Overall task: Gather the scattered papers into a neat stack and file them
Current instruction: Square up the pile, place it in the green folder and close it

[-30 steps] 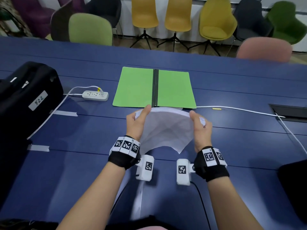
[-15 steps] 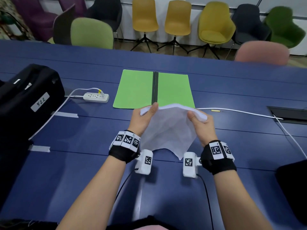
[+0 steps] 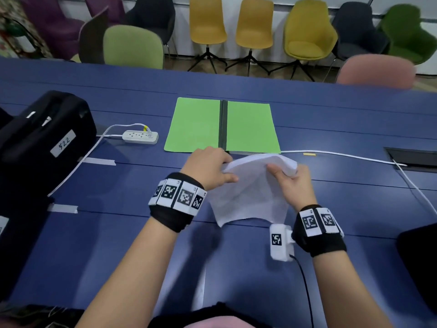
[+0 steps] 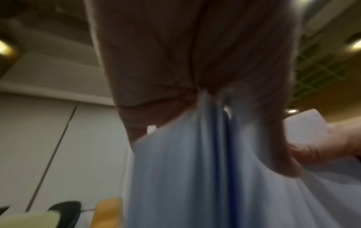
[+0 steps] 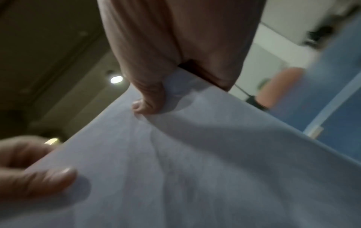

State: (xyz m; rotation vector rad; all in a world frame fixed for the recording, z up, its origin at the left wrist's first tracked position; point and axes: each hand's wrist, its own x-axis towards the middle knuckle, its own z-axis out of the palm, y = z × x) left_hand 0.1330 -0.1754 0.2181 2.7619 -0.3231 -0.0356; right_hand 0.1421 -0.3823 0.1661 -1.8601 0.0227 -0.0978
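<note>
A stack of white papers [image 3: 250, 192] hangs bowed above the blue table [image 3: 331, 268], held at its top edge from both sides. My left hand [image 3: 212, 169] grips the top left corner, thumb on the near face. My right hand [image 3: 290, 181] grips the top right, thumb on the near face and fingers behind. The wrist views show the papers [image 4: 195, 177] pinched in the left hand, and the papers [image 5: 195, 162] under the right thumb. An open green folder [image 3: 222, 125] with a dark spine lies flat on the table just beyond the papers.
A black bag [image 3: 40, 136] labelled 522 sits at the left. A white power strip [image 3: 140, 136] lies left of the folder, and a white cable [image 3: 354, 157] runs right to a table hatch [image 3: 413, 158]. Chairs line the far side. A dark object [image 3: 421, 261] sits at the right edge.
Both hands moved closer together along the top edge, bowing the papers more. The left hand turned over the corner, and the stack shifted slightly right.
</note>
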